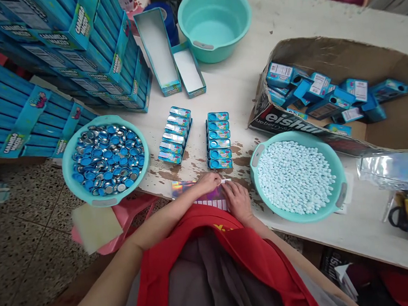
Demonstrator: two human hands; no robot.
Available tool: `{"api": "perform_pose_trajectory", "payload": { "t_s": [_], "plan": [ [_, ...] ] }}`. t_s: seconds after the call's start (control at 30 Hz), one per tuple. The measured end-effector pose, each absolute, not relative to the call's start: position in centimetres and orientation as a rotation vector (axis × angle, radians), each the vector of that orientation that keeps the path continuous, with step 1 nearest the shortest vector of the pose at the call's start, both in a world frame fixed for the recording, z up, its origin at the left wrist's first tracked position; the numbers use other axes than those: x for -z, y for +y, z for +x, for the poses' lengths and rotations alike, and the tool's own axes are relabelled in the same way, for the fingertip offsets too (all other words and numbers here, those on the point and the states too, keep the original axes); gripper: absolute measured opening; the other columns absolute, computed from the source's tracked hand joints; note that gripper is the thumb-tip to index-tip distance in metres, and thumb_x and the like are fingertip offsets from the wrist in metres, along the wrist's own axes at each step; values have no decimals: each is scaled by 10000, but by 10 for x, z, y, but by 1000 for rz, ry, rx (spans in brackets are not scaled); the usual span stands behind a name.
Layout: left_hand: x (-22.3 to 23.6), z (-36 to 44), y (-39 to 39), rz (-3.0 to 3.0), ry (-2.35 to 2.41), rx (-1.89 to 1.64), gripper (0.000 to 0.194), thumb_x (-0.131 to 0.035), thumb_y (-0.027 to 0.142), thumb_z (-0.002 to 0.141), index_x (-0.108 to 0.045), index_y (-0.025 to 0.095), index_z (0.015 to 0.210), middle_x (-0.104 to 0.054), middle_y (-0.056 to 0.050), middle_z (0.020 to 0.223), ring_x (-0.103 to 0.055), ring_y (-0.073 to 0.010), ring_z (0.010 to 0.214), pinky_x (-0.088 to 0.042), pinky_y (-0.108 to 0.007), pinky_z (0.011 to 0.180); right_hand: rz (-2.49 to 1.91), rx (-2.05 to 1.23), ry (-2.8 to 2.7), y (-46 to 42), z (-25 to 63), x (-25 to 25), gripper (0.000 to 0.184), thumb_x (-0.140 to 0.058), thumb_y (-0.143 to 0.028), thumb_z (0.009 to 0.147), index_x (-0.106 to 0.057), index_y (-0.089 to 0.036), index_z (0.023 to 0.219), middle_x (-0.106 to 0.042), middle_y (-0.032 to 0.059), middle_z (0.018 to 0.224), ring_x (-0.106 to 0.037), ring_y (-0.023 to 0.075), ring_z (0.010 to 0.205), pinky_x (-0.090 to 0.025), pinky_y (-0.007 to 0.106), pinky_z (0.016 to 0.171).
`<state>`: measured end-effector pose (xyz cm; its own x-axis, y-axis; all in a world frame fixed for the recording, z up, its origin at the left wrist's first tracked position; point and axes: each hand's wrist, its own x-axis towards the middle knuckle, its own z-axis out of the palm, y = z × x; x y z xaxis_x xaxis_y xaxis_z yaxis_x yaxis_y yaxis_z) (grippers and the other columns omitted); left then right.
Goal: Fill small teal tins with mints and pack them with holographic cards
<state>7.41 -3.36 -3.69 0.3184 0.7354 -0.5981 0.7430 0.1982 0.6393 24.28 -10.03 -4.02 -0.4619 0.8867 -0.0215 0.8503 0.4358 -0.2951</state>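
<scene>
My left hand (209,182) and my right hand (236,198) meet at the table's near edge over a shiny holographic sticker sheet (183,188). Both pinch a small white sticker (225,181) between their fingertips. Just beyond them stand two rows of small blue tins: the left row (174,135) closed, the right row (219,140) also lined up. A teal basin of white candies (296,176) sits right of my hands. A teal basin of blue and silver lids (106,157) sits to the left.
An empty teal basin (215,20) and two open blue trays (169,52) lie at the back. Stacked blue cartons (58,56) fill the left. A cardboard box of small blue packs (330,96) is at the right, with foil bags (396,171) and scissors (401,215).
</scene>
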Motion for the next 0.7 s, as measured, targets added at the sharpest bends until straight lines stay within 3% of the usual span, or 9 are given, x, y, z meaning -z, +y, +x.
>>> {"api": "perform_pose_trajectory", "payload": {
  "t_s": [0.07, 0.2, 0.33, 0.43, 0.53, 0.6, 0.7],
  "plan": [
    [39, 75, -34, 1535, 1422, 3, 258, -465, 259, 828, -714, 200, 857, -708, -40, 833, -615, -191, 803, -433, -273, 730, -1521, -437, -2551, -100, 246, 31, 214, -447, -218, 906, -649, -227, 977, -657, 101, 1069, -527, 254, 1002, -365, 375, 819],
    [41, 74, -41, 1619, 1439, -30, 283, -433, 264, 865, -703, 193, 909, -705, -73, 920, -627, -221, 883, -438, -319, 817, -1556, -618, -2429, -91, 251, 3, 243, -418, -287, 928, -611, -211, 801, -647, 65, 754, -551, 213, 750, -383, 332, 691],
    [25, 66, -54, 1519, 1342, -408, 340, -371, 312, 911, -661, 182, 1033, -668, -84, 1087, -594, -205, 1030, -418, -323, 922, -1652, -936, -2078, -77, 253, -29, 221, -461, -356, 899, -585, -220, 776, -641, 42, 761, -575, 192, 739, -423, 303, 675],
    [8, 65, -62, 1289, 1122, -563, 379, -508, 379, 845, -581, 194, 1167, -635, -68, 1171, -592, -187, 1039, -444, -300, 897, -1675, -1137, -1897, -68, 249, -45, 221, -508, -400, 866, -567, -222, 749, -637, 18, 727, -572, 170, 674, -428, 288, 646],
    [0, 65, -63, 1105, 1076, -456, 289, -559, 355, 787, -621, 159, 991, -673, -33, 845, -621, -157, 762, -476, -268, 713, -1711, -1233, -1726, -61, 241, -45, 249, -548, -442, 828, -558, -212, 732, -625, 8, 683, -553, 157, 615, -425, 284, 618],
    [-2, 60, -58, 1058, 1136, -422, 225, -500, 338, 806, -618, 149, 838, -597, 3, 644, -570, -131, 612, -449, -248, 620, -1744, -1247, -1624, -57, 232, -38, 266, -557, -460, 814, -573, -205, 738, -616, 12, 679, -547, 161, 621, -429, 291, 620],
    [-8, 46, -44, 1131, 1248, -434, 205, -485, 316, 799, -598, 167, 883, -537, 38, 588, -515, -116, 559, -405, -232, 572, -1763, -1084, -1579, -47, 217, -24, 281, -576, -469, 792, -624, -197, 738, -598, 52, 790, -551, 197, 769, -447, 322, 694]
  ]
}}
